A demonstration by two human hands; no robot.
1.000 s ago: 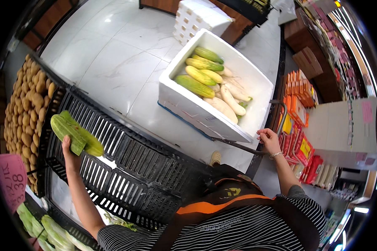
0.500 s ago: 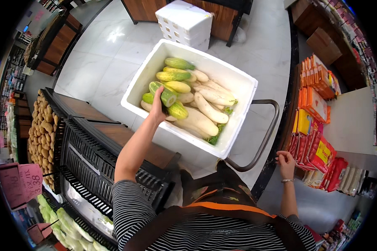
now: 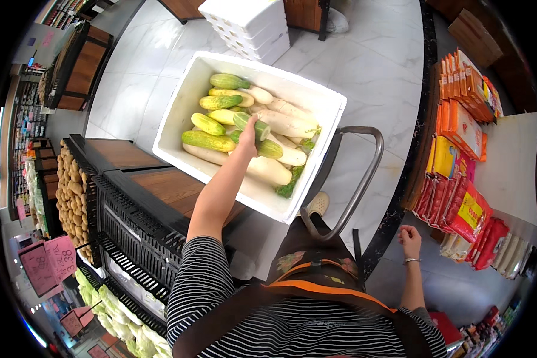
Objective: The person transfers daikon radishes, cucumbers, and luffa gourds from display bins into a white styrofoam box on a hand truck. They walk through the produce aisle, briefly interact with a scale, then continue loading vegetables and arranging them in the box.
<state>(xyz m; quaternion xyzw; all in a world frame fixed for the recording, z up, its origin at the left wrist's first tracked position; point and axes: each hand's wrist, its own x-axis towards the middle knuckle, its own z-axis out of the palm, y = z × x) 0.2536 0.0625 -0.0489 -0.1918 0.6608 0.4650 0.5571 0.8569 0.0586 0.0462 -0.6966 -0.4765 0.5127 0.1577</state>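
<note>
My left hand (image 3: 249, 138) reaches into a white foam box (image 3: 177, 106), closed round a thick green cucumber (image 3: 259, 126). Its fingertips are hidden behind the cucumber. Yellow-green cucumbers (image 3: 208, 141) lie along the box's left side, and another cucumber (image 3: 269, 148) is right beside my hand. Long white radishes (image 3: 289, 124) with green leafy ends fill the right side, partly under the cucumbers. Off to the right, away from the box, my right hand (image 3: 409, 240) hangs with its fingers curled in and nothing in them.
The box rests by a cart with a bent metal handle (image 3: 373, 164). Black crates (image 3: 137, 224) and a bin of potatoes (image 3: 73, 194) stand at left, with leafy cabbages (image 3: 116, 316) nearer. Bagged goods (image 3: 459, 209) line the right. White foam boxes (image 3: 253, 27) are stacked beyond.
My left hand has carried the cucumber rightward across the box, from above the other cucumbers to over the radishes. The view has shifted slightly. My right hand still hangs at the right, curled.
</note>
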